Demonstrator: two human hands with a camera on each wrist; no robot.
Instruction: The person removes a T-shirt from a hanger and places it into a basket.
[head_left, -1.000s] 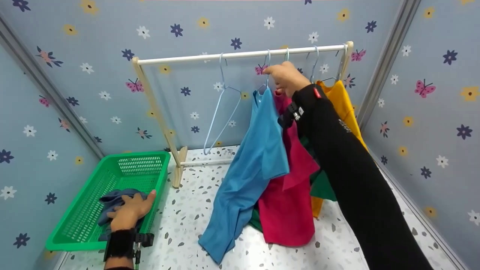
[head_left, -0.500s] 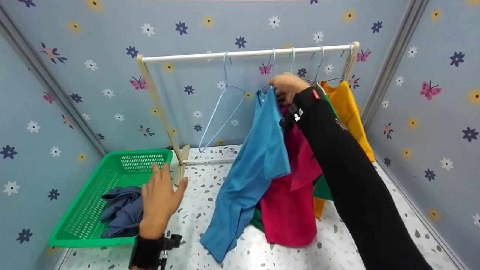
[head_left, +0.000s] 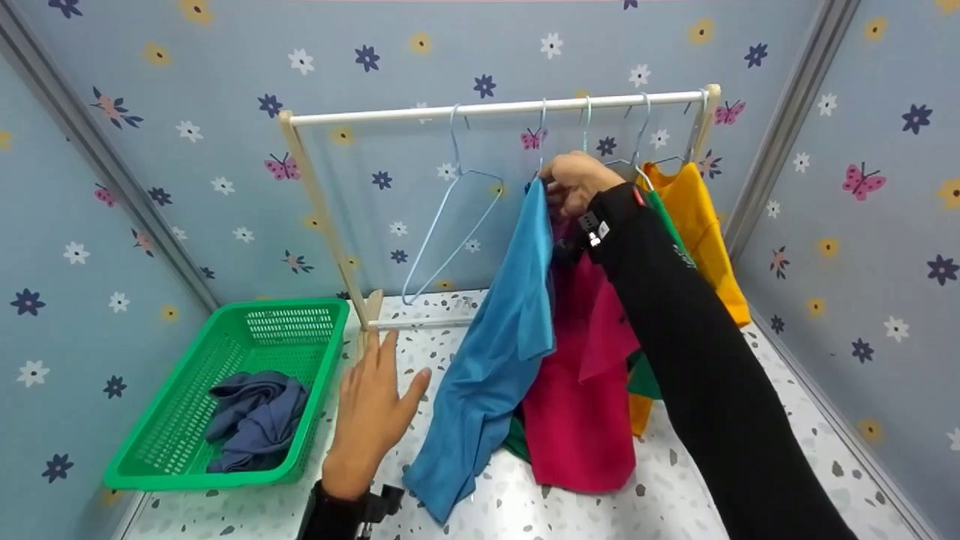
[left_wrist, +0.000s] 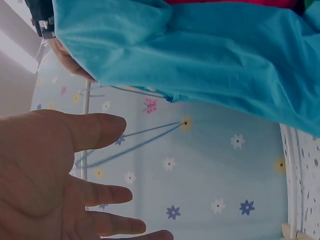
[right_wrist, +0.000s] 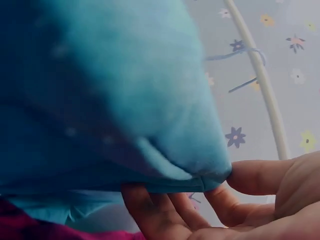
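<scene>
A blue shirt (head_left: 499, 360) hangs from the rack on a light-blue hanger. At its top, my right hand (head_left: 581, 182) pinches the cloth near the shoulder; in the right wrist view the thumb (right_wrist: 255, 176) and forefinger meet at a corner of the fabric. My left hand (head_left: 375, 412) is in the air left of the shirt, fingers spread and straight, holding nothing. From the left wrist, the shirt (left_wrist: 200, 55) shows above that hand, apart from it. Left of the shirt dangles a bare light-blue hanger (head_left: 431, 259).
The white rail (head_left: 375, 115) of the rack also carries a magenta shirt (head_left: 577, 420), green cloth (head_left: 645, 375) and a yellow shirt (head_left: 697, 225) to the right. A green basket (head_left: 161, 382) with a crumpled dark-blue garment (head_left: 259, 420) stands at left on the speckled surface.
My left hand has lifted off the dark-blue garment in the basket and moved right toward the blue shirt. My right hand has come down from the hanger's hook to the shirt's shoulder.
</scene>
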